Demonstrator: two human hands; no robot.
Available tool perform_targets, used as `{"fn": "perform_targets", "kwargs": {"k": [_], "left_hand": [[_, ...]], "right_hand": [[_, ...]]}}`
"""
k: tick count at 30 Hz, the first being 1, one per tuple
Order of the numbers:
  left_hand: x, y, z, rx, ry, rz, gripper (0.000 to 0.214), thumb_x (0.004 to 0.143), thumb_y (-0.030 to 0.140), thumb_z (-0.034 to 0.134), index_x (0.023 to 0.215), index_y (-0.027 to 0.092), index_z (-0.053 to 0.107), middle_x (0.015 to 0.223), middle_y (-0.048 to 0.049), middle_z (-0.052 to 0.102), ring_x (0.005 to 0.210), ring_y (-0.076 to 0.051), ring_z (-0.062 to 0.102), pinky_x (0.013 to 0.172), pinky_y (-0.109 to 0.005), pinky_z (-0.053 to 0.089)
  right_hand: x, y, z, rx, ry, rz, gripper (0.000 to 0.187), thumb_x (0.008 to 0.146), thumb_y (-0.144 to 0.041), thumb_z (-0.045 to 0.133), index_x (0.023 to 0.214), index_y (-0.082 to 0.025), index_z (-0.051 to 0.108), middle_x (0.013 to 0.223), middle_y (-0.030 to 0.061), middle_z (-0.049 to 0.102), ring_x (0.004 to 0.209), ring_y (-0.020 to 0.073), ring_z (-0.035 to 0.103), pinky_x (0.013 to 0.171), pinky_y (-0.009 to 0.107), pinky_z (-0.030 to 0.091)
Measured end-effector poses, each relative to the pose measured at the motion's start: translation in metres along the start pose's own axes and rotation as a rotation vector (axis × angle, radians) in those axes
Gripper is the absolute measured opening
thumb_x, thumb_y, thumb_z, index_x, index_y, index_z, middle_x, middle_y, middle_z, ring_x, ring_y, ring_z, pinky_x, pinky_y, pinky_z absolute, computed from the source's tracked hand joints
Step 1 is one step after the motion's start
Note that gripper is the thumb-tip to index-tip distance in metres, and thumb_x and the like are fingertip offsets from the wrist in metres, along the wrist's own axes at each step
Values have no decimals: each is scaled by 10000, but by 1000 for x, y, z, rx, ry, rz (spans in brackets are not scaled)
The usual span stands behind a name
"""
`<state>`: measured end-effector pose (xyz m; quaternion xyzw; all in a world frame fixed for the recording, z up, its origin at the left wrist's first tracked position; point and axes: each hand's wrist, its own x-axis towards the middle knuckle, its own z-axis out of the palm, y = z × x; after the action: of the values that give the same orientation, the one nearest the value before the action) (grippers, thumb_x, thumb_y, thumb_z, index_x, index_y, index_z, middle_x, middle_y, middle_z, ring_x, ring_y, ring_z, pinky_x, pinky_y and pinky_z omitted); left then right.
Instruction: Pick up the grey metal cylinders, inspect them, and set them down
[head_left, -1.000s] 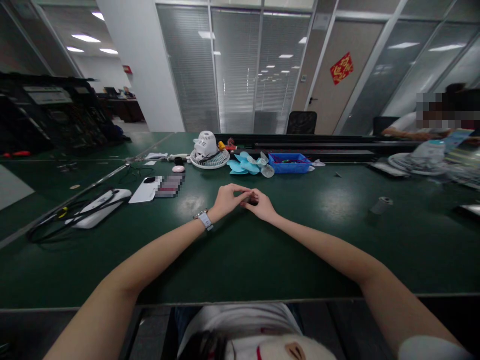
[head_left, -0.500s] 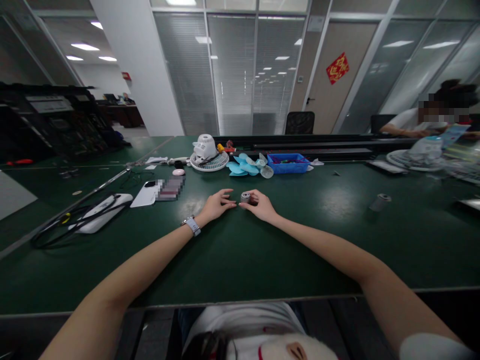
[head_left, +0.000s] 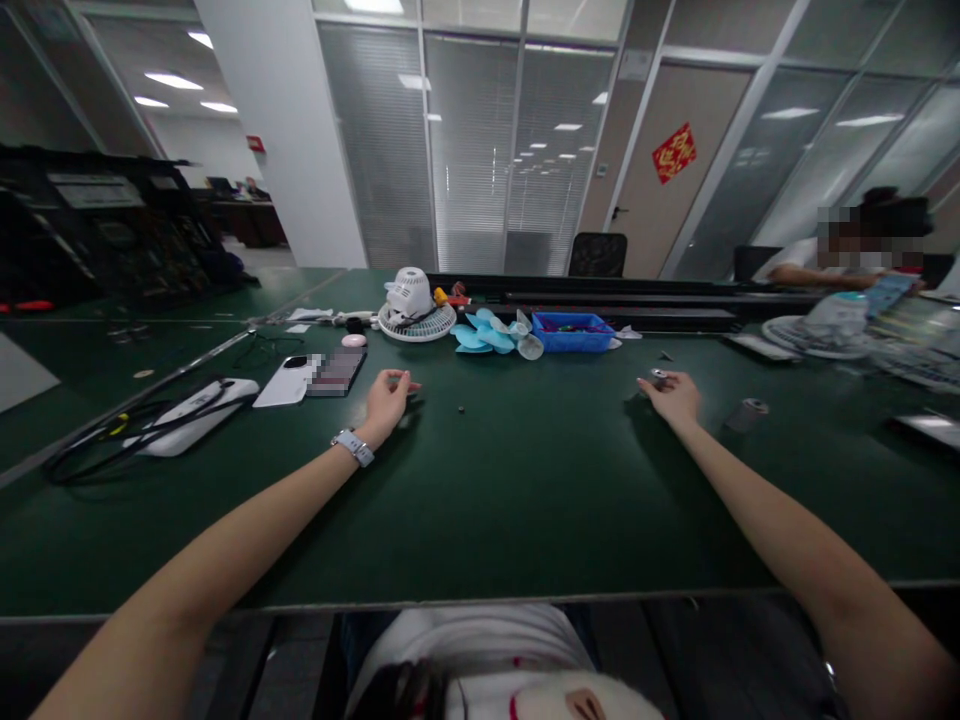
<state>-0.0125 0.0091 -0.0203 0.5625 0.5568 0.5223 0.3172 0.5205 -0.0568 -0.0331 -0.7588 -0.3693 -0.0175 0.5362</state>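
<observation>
My right hand [head_left: 673,400] is closed around a small grey metal cylinder [head_left: 659,375], whose end shows above the fingertips. To its right a second grey cylinder [head_left: 748,415] stands on the table. My left hand [head_left: 388,398], with a watch [head_left: 352,447] on the wrist, hovers over the left side with bent fingers partly apart; I see nothing in it. Between the hands, nearer the left one, lies a tiny dark piece [head_left: 461,410], too small to name.
Along the back are a white fan part [head_left: 411,310], light-blue fan blades [head_left: 487,332] and a blue tray [head_left: 574,335] of small items. Phones [head_left: 289,382] and a white device with a black cable [head_left: 199,415] lie left. A person [head_left: 810,255] sits far right.
My right hand has carried the metal cylinder to the right, near the other cylinder. My left hand has drawn away leftward. The tiny dark piece now shows where the hands were.
</observation>
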Motion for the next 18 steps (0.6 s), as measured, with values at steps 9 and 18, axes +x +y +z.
{"fn": "perform_targets", "kwargs": {"k": [9,18], "left_hand": [[-4,6,2,64,-11,4,198,893,391,529,924,196,535,823,-75,742,819,-220,713,768,-334,513],[-4,-2,1,39,0,45,203,886,405,521,906,203,525,776,-51,722,779,-203,706,742,-312,509]], "right_hand": [[-63,-73,0,-189,136,-399,674,745,-368,735,1322,-139,470,1470,228,399,1375,360,363,1071,580,324],[-228,-209,97,48,-886,-1050,310,920,-251,571,1197,-191,697,1221,90,679,1151,237,614,994,403,479]]}}
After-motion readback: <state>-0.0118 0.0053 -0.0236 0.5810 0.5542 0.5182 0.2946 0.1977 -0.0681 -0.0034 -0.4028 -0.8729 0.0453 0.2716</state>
